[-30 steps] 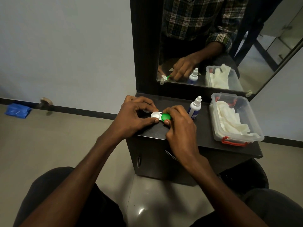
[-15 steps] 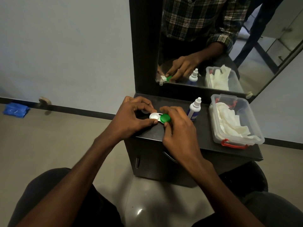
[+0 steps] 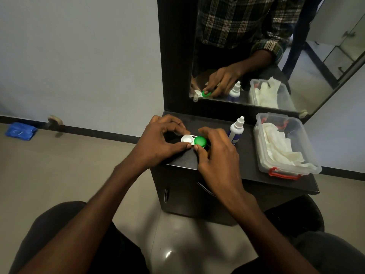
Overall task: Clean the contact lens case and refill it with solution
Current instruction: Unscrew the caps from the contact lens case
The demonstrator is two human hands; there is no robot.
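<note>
Both hands crowd the near-left corner of the dark cabinet top (image 3: 246, 165), the left hand (image 3: 158, 143) and right hand (image 3: 217, 161) closing around the contact lens case (image 3: 194, 141). Just right of the right hand stands the solution bottle (image 3: 236, 130); beyond it a clear plastic box of tissues (image 3: 284, 147) fills the right end. A bare strip runs between bottle and box. The mirror (image 3: 256, 56) walls off the back.

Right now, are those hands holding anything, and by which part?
Yes. The left hand steadies the contact lens case by its white side, thumb and fingers at its rim. The right hand pinches the green cap at its edge.
</note>
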